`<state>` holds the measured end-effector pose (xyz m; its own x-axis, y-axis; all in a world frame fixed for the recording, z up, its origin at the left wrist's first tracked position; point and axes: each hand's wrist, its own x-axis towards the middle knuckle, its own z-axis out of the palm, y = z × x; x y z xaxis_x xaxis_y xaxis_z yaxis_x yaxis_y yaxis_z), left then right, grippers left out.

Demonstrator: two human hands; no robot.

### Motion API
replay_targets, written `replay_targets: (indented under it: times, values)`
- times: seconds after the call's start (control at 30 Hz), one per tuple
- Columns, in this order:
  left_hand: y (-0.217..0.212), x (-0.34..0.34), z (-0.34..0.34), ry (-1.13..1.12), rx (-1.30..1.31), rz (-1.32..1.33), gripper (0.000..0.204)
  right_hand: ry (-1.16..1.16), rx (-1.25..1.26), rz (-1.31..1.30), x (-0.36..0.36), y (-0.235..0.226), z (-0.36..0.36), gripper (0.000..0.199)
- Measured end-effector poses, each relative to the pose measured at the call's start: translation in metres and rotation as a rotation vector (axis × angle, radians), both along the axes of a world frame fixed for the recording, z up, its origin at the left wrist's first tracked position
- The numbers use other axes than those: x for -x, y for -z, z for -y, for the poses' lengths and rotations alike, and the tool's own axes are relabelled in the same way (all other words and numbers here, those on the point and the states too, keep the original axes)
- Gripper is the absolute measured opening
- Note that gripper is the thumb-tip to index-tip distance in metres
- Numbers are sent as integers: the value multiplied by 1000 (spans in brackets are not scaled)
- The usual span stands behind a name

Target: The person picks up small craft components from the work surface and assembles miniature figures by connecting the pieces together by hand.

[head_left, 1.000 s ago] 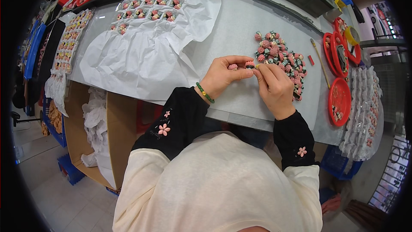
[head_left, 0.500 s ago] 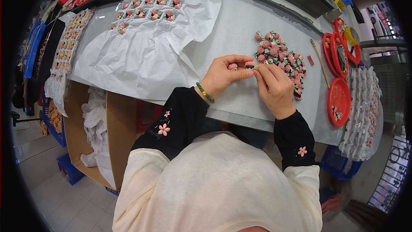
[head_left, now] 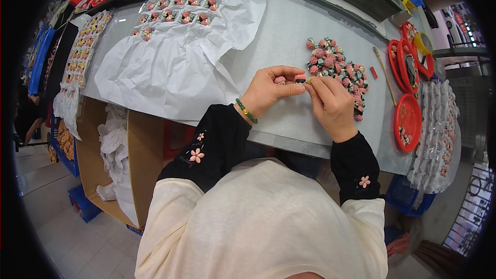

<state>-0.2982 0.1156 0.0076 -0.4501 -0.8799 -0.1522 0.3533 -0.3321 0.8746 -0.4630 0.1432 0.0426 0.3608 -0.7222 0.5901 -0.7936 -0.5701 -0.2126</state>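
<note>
Pink-topped figure pinched at the left hand's fingertips

The small figure, pink above and dark below, sits above the worktop, between the two hands. The left grip is closed on it, forefinger above and thumb below; a second pink piece rests further back, in the curve between that finger and thumb. The right hand meets it from the other side, its grip drawn nearly together on a yellowish bit that is mostly hidden.

Just beyond the right hand spreads a loose heap of pink and green pieces. Further right lie a small red block, a thin stick and a red dish with a few pieces in it.

To the left, creased white paper covers part of the worktop; beyond it, rows of similar pieces sit in a white compartmented tray. A green bracelet circles the left wrist.
</note>
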Motion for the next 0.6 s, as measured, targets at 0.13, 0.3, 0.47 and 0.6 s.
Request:
replay_targets:
  times: [0.13,0.3,0.47,0.6]
  values:
    - [2,-1,0,2,-17,2,37,44,-2,42,-1,3,-1,14]
    - [-1,2,0,20,-32,-7,38,111,-71,152,15,-5,-8,15]
    - [2,1,1,41,-58,-3,37,476,48,185,67,-13,-9,20]
    - [4,1,1,62,-21,31,39,704,-85,50,125,8,-16,22]
